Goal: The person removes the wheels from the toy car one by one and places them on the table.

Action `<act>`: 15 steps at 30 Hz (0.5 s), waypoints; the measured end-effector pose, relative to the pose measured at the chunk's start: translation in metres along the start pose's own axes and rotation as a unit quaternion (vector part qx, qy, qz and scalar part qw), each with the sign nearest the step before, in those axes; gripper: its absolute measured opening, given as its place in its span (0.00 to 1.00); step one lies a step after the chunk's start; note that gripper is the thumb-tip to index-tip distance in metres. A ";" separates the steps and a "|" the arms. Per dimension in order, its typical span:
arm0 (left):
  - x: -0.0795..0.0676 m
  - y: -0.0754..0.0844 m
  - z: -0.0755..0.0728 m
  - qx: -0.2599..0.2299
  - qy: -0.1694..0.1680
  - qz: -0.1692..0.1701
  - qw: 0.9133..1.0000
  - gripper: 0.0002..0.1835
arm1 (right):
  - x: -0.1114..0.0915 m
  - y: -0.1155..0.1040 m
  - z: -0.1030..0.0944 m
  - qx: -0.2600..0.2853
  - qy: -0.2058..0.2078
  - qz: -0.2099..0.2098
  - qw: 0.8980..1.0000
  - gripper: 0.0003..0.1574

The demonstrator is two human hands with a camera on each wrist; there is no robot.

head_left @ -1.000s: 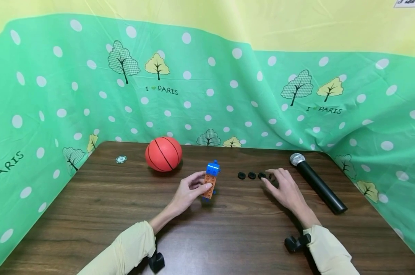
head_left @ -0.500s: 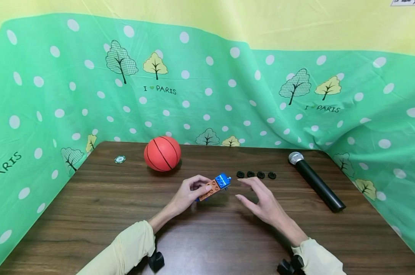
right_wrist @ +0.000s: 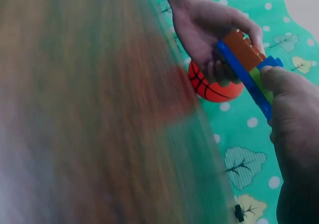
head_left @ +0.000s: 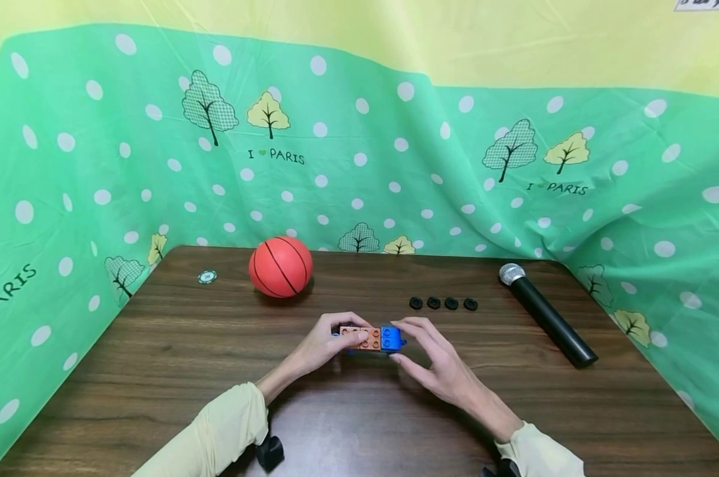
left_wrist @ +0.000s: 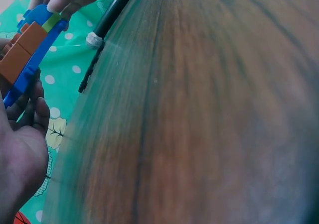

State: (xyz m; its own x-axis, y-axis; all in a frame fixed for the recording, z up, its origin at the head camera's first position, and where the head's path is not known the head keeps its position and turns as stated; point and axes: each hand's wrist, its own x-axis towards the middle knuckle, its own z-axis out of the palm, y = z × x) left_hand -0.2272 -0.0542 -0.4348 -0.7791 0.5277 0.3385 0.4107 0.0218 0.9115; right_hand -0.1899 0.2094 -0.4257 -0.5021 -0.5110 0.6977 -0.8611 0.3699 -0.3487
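Observation:
A toy building-brick model (head_left: pixel 368 338) of orange, blue and some green bricks on a long blue base lies level between both hands, above the table. My left hand (head_left: pixel 320 344) grips its orange end, thumb on the studs and fingers at the far side. At the blue end, my right hand (head_left: pixel 437 361) pinches the model between thumb and fingers. In the left wrist view the right thumb presses at the blue brick (left_wrist: pixel 36 15), above the green one (left_wrist: pixel 51 22). The right wrist view shows the right thumb over the blue brick and the green side (right_wrist: pixel 256 77).
Several small black discs (head_left: pixel 433 303) lie in a row behind the right hand. A black microphone (head_left: pixel 550 318) with a silver head lies at the right. Farther back are a red ball (head_left: pixel 281 267) and a poker chip (head_left: pixel 207 277). A green curtain (head_left: pixel 312 152) borders the wooden table (head_left: pixel 175 344).
My right hand has left the row of discs and come left to take the model's blue end. My left hand has turned the model from pointing away to lying crosswise.

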 end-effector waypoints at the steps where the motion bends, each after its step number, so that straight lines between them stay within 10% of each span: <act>1: 0.000 0.000 0.000 -0.002 -0.003 0.001 1.000 0.12 | 0.000 0.000 0.001 0.003 -0.002 -0.003 1.000 0.29; 9: -0.003 0.005 -0.002 0.024 0.031 0.016 0.999 0.15 | -0.002 0.000 0.004 0.018 0.028 -0.007 0.999 0.25; 15: -0.008 0.009 -0.010 0.129 0.065 0.109 0.984 0.27 | -0.003 0.001 0.003 0.019 0.041 0.001 0.999 0.26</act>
State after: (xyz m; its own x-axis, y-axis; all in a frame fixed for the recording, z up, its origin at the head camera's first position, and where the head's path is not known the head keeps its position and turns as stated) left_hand -0.2221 -0.0673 -0.4272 -0.7066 0.4307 0.5615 0.6679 0.1438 0.7302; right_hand -0.1889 0.2089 -0.4303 -0.4972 -0.4440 0.7455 -0.8632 0.3402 -0.3731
